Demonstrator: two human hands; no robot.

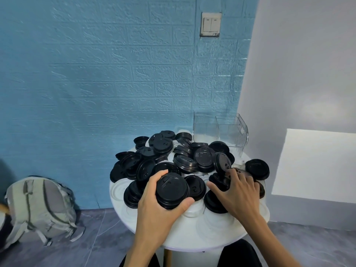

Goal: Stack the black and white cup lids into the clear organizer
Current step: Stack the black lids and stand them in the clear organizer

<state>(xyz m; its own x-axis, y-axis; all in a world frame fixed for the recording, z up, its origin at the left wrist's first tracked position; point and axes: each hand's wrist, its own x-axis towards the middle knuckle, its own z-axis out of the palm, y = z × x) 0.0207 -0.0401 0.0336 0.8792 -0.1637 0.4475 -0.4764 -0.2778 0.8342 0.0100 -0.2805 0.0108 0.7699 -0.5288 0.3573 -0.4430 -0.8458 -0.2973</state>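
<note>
A heap of loose black cup lids [185, 157] covers the round white table [192, 237]. White lids [119, 187] lie flat beneath them and are hard to tell from the tabletop. My left hand [156, 205] grips a short stack of black lids [171, 189] at the table's front, thumb on the right, fingers curled over the far left rim. My right hand [238, 193] reaches into the pile at the right, its fingers curled onto a black lid [221, 182]. The clear organizer [221, 130] stands at the table's back right with a divider inside; nothing shows in it.
A blue textured wall rises close behind the table. A white wall and a white panel [316, 166] stand to the right. A grey backpack [40, 207] sits on the floor at the left. My dark-clothed knees show under the table's front edge.
</note>
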